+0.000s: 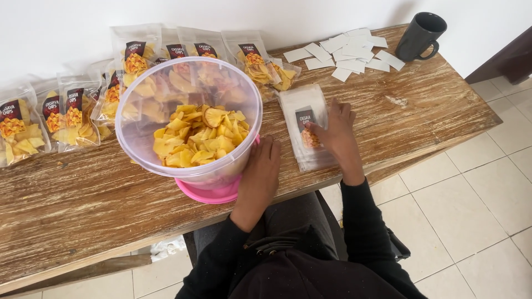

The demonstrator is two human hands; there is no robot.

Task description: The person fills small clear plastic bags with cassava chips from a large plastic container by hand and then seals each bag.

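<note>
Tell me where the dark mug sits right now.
In the head view, the dark mug stands at the table's far right corner, just right of the scattered white paper slips.

A big clear plastic tub point(188, 119) on a pink base sits tilted at the table's near edge, half full of yellow chips point(198, 134). To its right lies a flat stack of empty clear pouches point(305, 126) with dark labels.

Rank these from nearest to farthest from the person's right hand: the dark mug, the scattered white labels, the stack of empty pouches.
1. Stack of empty pouches: under the right hand.
2. White labels: beyond it, toward the wall.
3. Dark mug: far right corner.
</note>
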